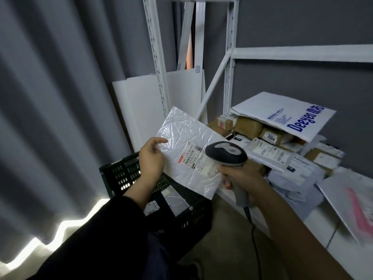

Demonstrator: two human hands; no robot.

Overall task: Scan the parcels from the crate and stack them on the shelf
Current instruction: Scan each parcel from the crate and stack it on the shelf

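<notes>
My left hand [151, 158] holds a white padded parcel [181, 134] by its left edge, label side up, above the dark crate [121, 174]. My right hand [240, 178] grips a grey barcode scanner [227, 152] by the handle, its head over the parcel's printed label [193, 156]. The scanner's cable [254, 239] hangs down toward the floor. Inside the crate lie a few more parcels [174, 201]. On the white shelf [314, 217] to the right sits a heap of stacked parcels [270, 150], topped by a large white bag with blue lettering [286, 116].
The shelf's white metal uprights [159, 63] and a diagonal brace [217, 77] rise behind the parcel. White boards [139, 106] lean against the grey curtain [50, 98] on the left. A flat white mailer with pink print [351, 201] lies at the shelf's near right.
</notes>
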